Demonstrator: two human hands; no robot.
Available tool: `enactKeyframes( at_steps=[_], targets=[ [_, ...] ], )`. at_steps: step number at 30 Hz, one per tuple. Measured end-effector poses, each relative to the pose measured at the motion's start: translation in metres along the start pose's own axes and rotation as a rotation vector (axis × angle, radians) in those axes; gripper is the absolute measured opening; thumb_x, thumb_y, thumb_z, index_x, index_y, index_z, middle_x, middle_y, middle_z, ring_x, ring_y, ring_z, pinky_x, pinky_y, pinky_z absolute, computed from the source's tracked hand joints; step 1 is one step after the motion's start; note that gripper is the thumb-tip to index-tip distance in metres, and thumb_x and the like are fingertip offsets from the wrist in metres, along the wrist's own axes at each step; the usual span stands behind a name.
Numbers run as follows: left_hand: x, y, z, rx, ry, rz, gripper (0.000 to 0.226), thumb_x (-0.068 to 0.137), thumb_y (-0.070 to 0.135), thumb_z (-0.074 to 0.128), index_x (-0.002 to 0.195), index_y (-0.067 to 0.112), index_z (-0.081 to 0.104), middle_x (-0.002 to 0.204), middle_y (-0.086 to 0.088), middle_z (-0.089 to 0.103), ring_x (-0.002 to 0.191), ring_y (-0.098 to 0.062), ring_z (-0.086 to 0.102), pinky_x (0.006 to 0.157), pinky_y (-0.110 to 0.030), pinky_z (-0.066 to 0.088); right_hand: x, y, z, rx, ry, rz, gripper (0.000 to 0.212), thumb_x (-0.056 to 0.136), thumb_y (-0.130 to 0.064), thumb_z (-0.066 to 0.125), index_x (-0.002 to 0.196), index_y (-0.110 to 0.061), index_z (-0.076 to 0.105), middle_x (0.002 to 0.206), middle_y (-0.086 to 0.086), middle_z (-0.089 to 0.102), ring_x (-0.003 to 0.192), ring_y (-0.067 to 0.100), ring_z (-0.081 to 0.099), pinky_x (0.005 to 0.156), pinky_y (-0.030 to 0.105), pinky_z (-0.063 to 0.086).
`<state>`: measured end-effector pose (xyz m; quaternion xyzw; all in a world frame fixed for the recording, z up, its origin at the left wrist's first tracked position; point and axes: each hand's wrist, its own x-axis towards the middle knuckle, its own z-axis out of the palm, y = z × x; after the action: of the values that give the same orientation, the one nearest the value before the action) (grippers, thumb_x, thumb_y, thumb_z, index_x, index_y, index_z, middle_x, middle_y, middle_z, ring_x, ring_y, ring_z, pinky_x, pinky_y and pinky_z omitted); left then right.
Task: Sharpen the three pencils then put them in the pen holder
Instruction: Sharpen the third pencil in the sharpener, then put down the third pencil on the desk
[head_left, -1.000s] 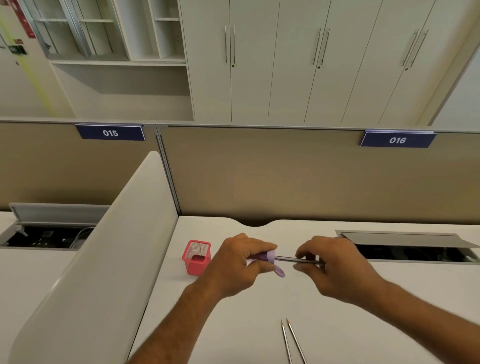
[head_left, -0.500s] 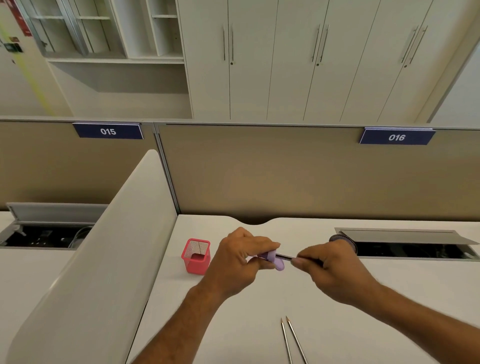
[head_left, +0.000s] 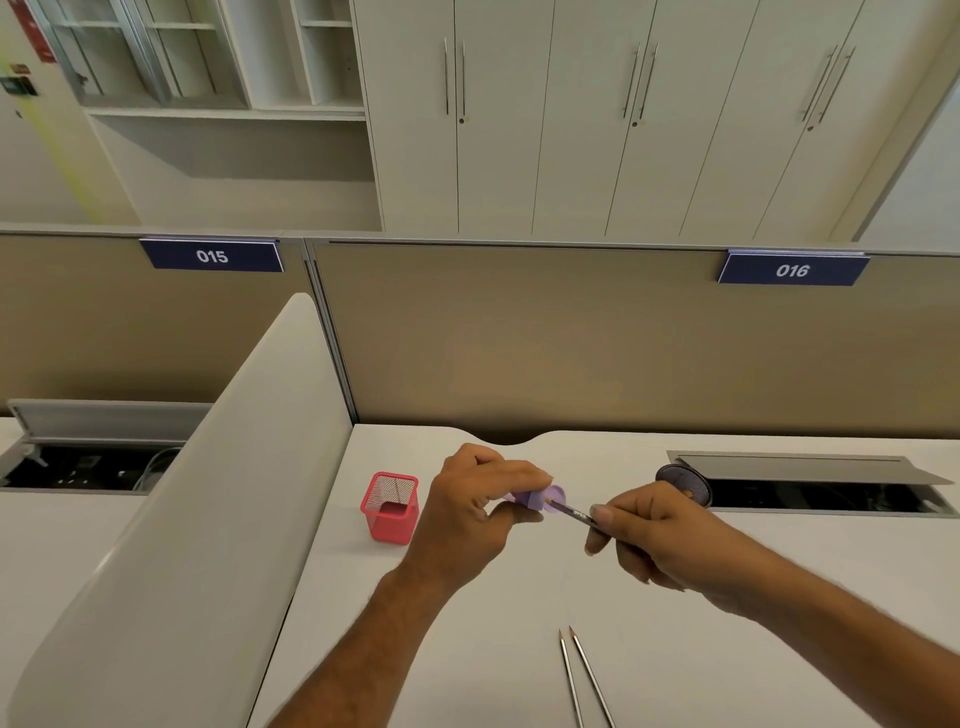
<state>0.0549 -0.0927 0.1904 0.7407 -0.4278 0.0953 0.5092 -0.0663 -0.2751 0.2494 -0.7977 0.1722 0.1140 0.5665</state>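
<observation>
My left hand (head_left: 475, 512) grips a small purple sharpener (head_left: 540, 500) above the white desk (head_left: 493, 623). A dark pencil (head_left: 571, 511) has its tip in the sharpener, and my right hand (head_left: 657, 538) pinches its shaft just to the right. Two more pencils (head_left: 582, 675) lie side by side on the desk near the front edge, points facing away from me. The red mesh pen holder (head_left: 390, 506) stands upright left of my left hand, with nothing seen in it.
A round dark purple lid-like object (head_left: 683, 483) lies behind my right hand, beside an open cable tray (head_left: 810, 486) in the desk. A white divider panel (head_left: 208, 519) borders the desk on the left, a beige partition at the back.
My right hand has drawn back to the right and lower along the pencil, uncovering the round purple object behind it. My left hand has tilted the sharpener a little.
</observation>
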Motion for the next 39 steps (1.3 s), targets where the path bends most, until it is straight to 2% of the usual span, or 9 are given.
enactKeyframes(
  at_steps=[4,6,11,13,21,25,29,33,39],
  targets=[
    [-0.002,0.002,-0.001,-0.014,0.042,-0.079,0.030,0.074,0.021,0.077,0.104,0.026,0.071,0.103,0.021,0.068,0.097,-0.008,0.058,0.080,-0.036,0.055,-0.002,0.005,0.002,0.101,-0.026,-0.003,0.037,0.102,-0.024,0.048,0.086,-0.003,0.074,0.052,0.010,0.056,0.038,0.015,0.033,0.040,0.022,0.024],
    [-0.004,0.004,-0.001,-0.030,0.067,-0.122,0.031,0.075,0.023,0.078,0.105,0.027,0.070,0.103,0.025,0.065,0.097,-0.008,0.059,0.081,-0.030,0.055,-0.003,0.010,0.005,0.155,-0.023,-0.002,0.034,0.102,-0.020,0.047,0.088,-0.003,0.073,0.056,0.012,0.060,0.041,0.017,0.039,0.042,0.024,0.028],
    [-0.009,0.007,0.001,-0.080,0.121,-0.258,0.033,0.075,0.020,0.080,0.105,0.027,0.068,0.103,0.018,0.066,0.098,-0.008,0.061,0.078,-0.015,0.053,-0.006,0.018,0.015,0.307,-0.006,0.017,0.015,0.097,-0.009,0.055,0.093,-0.001,0.067,0.075,0.020,0.071,0.057,0.023,0.059,0.052,0.030,0.044],
    [-0.010,0.007,0.002,-0.085,0.118,-0.284,0.033,0.075,0.021,0.080,0.106,0.026,0.068,0.105,0.011,0.068,0.097,-0.010,0.062,0.078,-0.016,0.054,-0.008,0.018,0.019,0.333,0.007,0.021,0.006,0.093,-0.007,0.061,0.094,-0.002,0.063,0.082,0.023,0.073,0.064,0.027,0.064,0.056,0.032,0.049],
    [-0.011,0.008,0.003,-0.130,0.097,-0.326,0.033,0.075,0.022,0.079,0.105,0.026,0.066,0.104,0.012,0.070,0.098,-0.009,0.064,0.078,-0.018,0.056,-0.003,0.024,0.030,0.388,0.087,0.081,0.011,0.091,-0.007,0.065,0.098,-0.001,0.059,0.093,0.020,0.077,0.092,0.035,0.073,0.080,0.047,0.060],
    [-0.014,0.003,0.007,-0.127,0.090,-0.354,0.032,0.075,0.020,0.080,0.103,0.024,0.066,0.101,0.010,0.070,0.094,-0.010,0.065,0.077,-0.016,0.055,0.005,0.041,0.042,0.421,0.185,0.119,0.016,0.083,-0.003,0.074,0.092,0.003,0.063,0.089,0.015,0.073,0.083,0.033,0.073,0.075,0.053,0.062],
    [-0.025,-0.011,0.016,-0.075,0.018,-0.417,0.034,0.074,0.021,0.081,0.102,0.027,0.064,0.101,0.010,0.070,0.091,-0.009,0.066,0.077,-0.016,0.056,0.022,0.076,0.061,0.325,0.319,0.174,0.016,0.077,-0.006,0.080,0.085,0.000,0.068,0.075,0.012,0.070,0.067,0.025,0.071,0.067,0.046,0.062],
    [-0.045,-0.031,0.030,0.015,-0.075,-0.494,0.034,0.073,0.024,0.082,0.101,0.031,0.064,0.101,0.010,0.070,0.090,-0.012,0.065,0.077,-0.026,0.059,0.039,0.117,0.088,0.182,0.392,0.270,0.013,0.072,-0.008,0.082,0.077,-0.005,0.071,0.069,0.011,0.074,0.057,0.019,0.070,0.055,0.034,0.060],
    [-0.075,-0.050,0.041,0.055,-0.121,-0.601,0.036,0.070,0.023,0.084,0.098,0.034,0.063,0.096,0.011,0.070,0.087,-0.011,0.065,0.077,-0.033,0.058,0.066,0.183,0.126,-0.160,0.334,0.393,0.008,0.061,-0.024,0.071,0.065,-0.018,0.070,0.061,-0.003,0.071,0.058,0.015,0.070,0.064,0.031,0.061]
  ],
)
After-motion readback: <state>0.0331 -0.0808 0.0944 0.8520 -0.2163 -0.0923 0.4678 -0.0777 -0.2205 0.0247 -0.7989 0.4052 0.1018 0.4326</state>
